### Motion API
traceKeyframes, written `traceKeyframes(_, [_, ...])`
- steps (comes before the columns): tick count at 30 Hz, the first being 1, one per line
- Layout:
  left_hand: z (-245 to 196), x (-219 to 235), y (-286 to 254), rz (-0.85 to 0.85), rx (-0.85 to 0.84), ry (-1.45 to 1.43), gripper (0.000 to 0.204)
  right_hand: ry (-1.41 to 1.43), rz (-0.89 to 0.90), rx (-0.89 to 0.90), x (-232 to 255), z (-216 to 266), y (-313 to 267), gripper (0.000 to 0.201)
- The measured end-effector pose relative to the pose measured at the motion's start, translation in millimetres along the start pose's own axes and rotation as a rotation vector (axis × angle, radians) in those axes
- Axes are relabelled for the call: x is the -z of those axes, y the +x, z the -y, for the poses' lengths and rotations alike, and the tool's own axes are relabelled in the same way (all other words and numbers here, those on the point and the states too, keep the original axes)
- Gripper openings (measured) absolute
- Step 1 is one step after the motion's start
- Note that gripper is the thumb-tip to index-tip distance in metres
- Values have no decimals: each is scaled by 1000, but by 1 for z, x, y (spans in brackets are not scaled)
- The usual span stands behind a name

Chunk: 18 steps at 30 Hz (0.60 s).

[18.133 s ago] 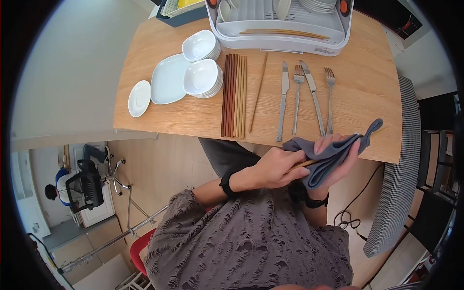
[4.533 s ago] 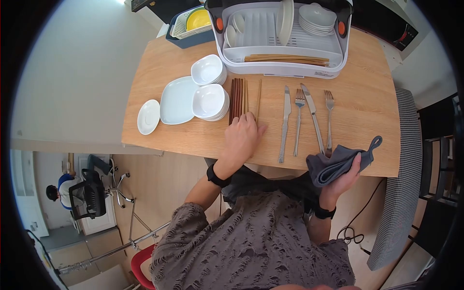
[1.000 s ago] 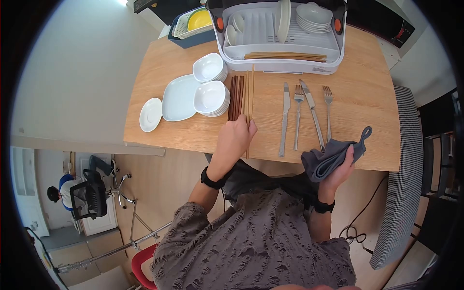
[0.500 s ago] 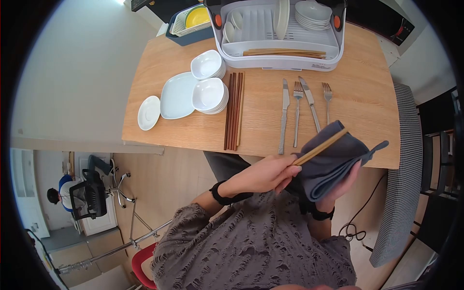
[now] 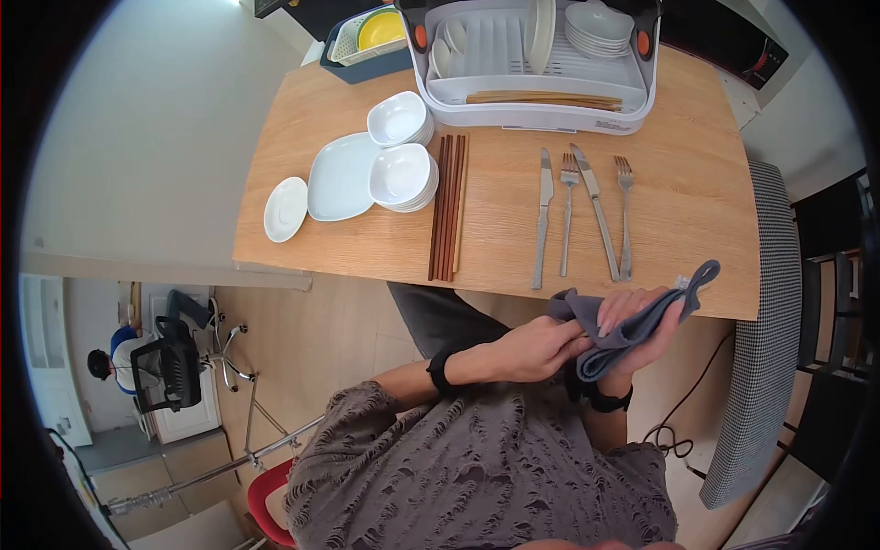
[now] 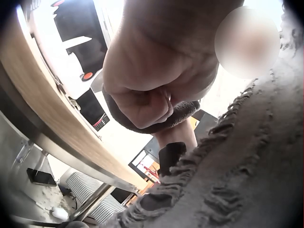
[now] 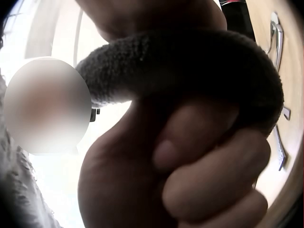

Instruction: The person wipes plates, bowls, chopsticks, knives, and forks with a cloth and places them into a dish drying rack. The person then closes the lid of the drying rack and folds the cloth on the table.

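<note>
My left hand grips a pair of light wooden chopsticks by one end; only a short bit shows, the rest lying inside a folded dark grey cloth. Around that cloth my right hand is curled, fingers over its top, just past the table's front edge. The left wrist view shows the left fingers bent tight, with cloth behind them. A thick fold of the cloth crosses the right wrist view. On the table, dark brown chopsticks lie side by side with a lighter chopstick at their right.
Two knives and two forks lie right of the chopsticks. Stacked white bowls, a pale square plate and a small saucer sit left. Behind stands a white dish rack holding dishes and chopsticks, beside a blue bin.
My left hand took light chopsticks from the row and carried them right to the cloth. Half a second ago they lay across the opened cloth; now the right hand has folded it over them.
</note>
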<state>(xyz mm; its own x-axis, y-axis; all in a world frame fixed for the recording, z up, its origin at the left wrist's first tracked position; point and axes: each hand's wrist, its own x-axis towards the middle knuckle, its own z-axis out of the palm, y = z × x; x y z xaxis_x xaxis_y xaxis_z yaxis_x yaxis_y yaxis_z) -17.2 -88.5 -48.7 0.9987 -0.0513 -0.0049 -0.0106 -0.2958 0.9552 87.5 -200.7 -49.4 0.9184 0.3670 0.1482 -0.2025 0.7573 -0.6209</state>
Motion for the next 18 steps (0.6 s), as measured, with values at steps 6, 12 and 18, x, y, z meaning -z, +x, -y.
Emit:
traceKeyframes(6, [7, -3, 0, 72, -19, 18, 26, 54, 148, 78, 7, 12, 5, 43])
traceKeyframes(12, [16, -4, -4, -49, 17, -138, 28, 23, 265, 80, 2, 7, 1, 45])
traceKeyframes(18, [-6, 21, 10, -127, -197, 16, 27, 86, 238, 209, -14, 11, 13, 43])
